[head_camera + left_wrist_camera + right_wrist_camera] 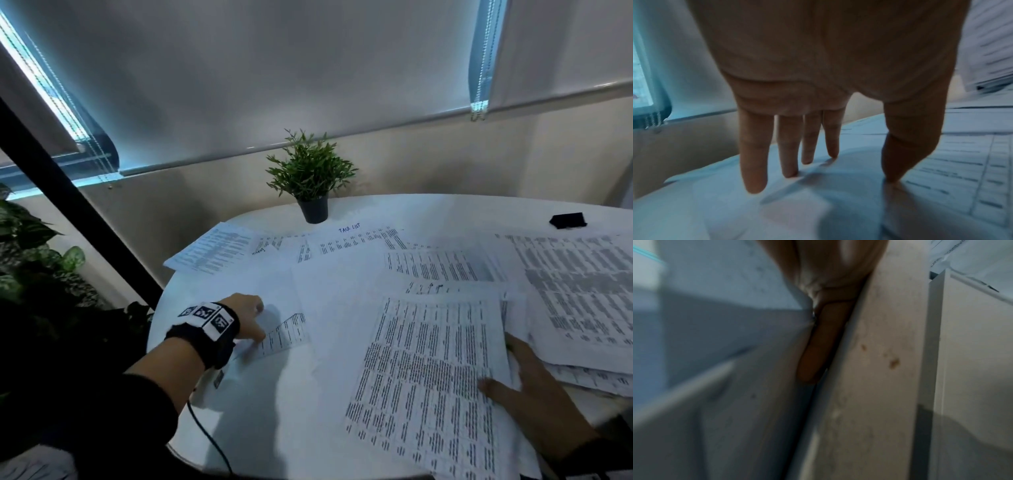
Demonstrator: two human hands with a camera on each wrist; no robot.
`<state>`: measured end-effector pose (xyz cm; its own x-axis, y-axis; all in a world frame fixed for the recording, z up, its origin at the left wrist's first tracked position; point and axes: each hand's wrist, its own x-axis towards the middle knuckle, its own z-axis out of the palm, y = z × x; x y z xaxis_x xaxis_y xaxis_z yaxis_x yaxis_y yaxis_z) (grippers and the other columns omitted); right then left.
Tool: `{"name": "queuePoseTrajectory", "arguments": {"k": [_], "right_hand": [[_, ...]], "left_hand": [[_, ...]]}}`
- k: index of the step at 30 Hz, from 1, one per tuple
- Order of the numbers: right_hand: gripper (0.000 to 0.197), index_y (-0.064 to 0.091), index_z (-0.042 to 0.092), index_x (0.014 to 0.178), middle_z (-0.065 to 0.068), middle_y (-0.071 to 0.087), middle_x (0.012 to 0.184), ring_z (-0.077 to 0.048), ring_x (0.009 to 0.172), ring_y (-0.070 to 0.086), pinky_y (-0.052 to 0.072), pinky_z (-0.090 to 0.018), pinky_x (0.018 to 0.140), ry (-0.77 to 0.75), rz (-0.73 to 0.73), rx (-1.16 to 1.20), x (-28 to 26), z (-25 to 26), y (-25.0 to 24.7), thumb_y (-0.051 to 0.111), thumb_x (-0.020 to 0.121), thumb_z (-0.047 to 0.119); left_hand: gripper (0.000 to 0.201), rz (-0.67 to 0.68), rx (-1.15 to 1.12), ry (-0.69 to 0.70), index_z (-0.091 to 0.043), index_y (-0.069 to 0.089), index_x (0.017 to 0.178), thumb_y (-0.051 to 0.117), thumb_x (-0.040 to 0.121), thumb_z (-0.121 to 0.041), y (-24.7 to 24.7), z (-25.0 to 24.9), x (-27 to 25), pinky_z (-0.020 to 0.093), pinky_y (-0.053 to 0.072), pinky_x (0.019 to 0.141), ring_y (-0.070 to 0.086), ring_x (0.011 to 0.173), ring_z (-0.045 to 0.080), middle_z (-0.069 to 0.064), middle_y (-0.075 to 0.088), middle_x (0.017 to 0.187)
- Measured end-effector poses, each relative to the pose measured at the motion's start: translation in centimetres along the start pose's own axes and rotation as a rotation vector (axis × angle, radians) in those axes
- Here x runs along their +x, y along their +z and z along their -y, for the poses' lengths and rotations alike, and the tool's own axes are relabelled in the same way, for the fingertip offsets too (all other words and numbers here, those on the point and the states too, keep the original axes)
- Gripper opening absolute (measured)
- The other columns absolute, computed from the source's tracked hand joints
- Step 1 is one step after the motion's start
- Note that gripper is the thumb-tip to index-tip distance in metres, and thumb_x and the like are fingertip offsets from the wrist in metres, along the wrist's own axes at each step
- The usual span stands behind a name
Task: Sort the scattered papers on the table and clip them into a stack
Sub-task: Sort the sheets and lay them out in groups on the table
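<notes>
Printed papers lie scattered over a round white table (pixel 260 411). My left hand (pixel 251 322) reaches to the table's left side. Its straight fingertips (pixel 754 183) and thumb press on a blank-looking sheet (pixel 725 211) beside a sheet with a printed grid (pixel 286 334). My right hand (pixel 524 387) is at the near right, holding the large densely printed sheet (pixel 431 394) by its right edge. The thumb lies on top and the fingers (pixel 812 356) go beneath. A black binder clip (pixel 568 220) sits at the far right of the table.
A small potted plant (pixel 313 205) stands at the table's far edge, just behind a "Task List" sheet (pixel 352 240). More printed sheets (pixel 582 291) are heaped at the right. Leafy plants (pixel 30 253) stand left of the table. A black cable (pixel 205 435) hangs from my left wrist.
</notes>
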<state>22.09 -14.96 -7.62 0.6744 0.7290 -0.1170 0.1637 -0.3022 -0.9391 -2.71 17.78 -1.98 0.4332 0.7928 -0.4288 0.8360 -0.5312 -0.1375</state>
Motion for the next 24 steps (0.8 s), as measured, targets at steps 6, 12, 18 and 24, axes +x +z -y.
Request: {"name": "queuePoseTrajectory", "arguments": {"k": [6,12,18,24], "right_hand": [[0.060,0.040,0.032,0.126,0.004,0.055,0.112,-0.019,0.104,0.053,0.039,-0.034,0.091,-0.005,0.008,0.034,-0.4,0.3,0.0,0.064,0.083,-0.002],[0.068,0.035,0.028,0.133,0.002,0.050,0.122,-0.017,0.105,0.051,0.038,-0.031,0.093,-0.012,-0.025,0.044,-1.0,0.9,0.3,0.064,0.082,-0.005],[0.059,0.037,0.025,0.120,0.017,0.045,0.106,-0.003,0.091,0.050,0.038,-0.018,0.079,-0.074,-0.010,0.014,-1.3,1.3,0.1,0.057,0.081,-0.015],[0.042,0.061,0.035,0.099,0.001,0.057,0.120,-0.018,0.118,0.048,0.035,-0.032,0.101,-0.050,0.072,-0.105,-0.8,0.3,-0.2,0.058,0.083,-0.004]], "left_hand": [[0.048,-0.101,-0.013,0.007,-0.027,0.051,0.125,0.063,0.078,-0.028,0.7,0.1,0.4,0.027,0.050,0.079,0.059,0.104,0.020,-0.001,0.058,0.123],[0.026,-0.293,0.083,-0.063,-0.023,0.055,0.114,0.050,0.089,-0.019,0.2,0.3,-0.5,0.029,0.047,0.072,0.060,0.096,0.022,0.002,0.061,0.108],[0.015,-0.624,-0.103,-0.142,-0.022,0.053,0.086,0.045,0.089,-0.034,-5.5,1.2,-6.7,0.032,0.042,0.073,0.053,0.081,0.027,0.005,0.059,0.090],[0.019,-0.899,-0.749,0.073,-0.007,0.058,0.076,0.054,0.091,-0.018,-9.5,1.8,-12.4,0.030,0.046,0.056,0.059,0.061,0.026,0.015,0.060,0.072]]}}
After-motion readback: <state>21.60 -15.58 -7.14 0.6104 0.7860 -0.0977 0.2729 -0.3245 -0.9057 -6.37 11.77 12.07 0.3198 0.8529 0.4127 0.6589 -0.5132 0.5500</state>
